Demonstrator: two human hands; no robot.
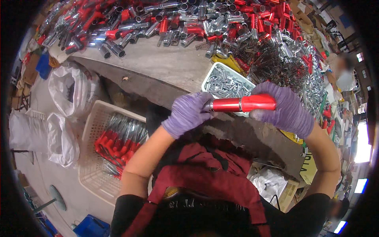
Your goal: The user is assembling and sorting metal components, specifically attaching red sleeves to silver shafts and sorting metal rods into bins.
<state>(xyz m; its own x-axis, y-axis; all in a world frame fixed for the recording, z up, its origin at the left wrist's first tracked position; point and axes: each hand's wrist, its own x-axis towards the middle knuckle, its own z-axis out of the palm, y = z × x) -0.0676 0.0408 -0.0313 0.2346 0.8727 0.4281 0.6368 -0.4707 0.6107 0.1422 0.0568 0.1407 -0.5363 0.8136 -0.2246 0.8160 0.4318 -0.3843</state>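
Dark red apron (pixel 209 179) over a black shirt (pixel 185 215) lies closest to the camera, below both hands. The left hand (pixel 188 113), in a purple knit glove, has its fingers closed around the metal left end of a red tube (pixel 242 104). The right hand (pixel 285 108), gloved alike, is wrapped around the tube's thicker right end. Held roughly level between them, the tube crosses in front of a white tray (pixel 207 77), hiding part of its near edge. Small silver metal pieces (pixel 227 81) fill the tray, which sits at the near edge of the table (pixel 166 65).

Just beyond the tray is a yellow cloth-like item (pixel 228 60), and to its right a tangle of dark coil springs (pixel 260 59). Red and silver tubes (pixel 189 31) are heaped across the far side of the table.

Left of the person, a cream basket (pixel 87 160) holds red-and-silver pieces (pixel 118 146). White sacks (pixel 63 138) stand further left, and a blue bin (pixel 92 227) is at the lower left.
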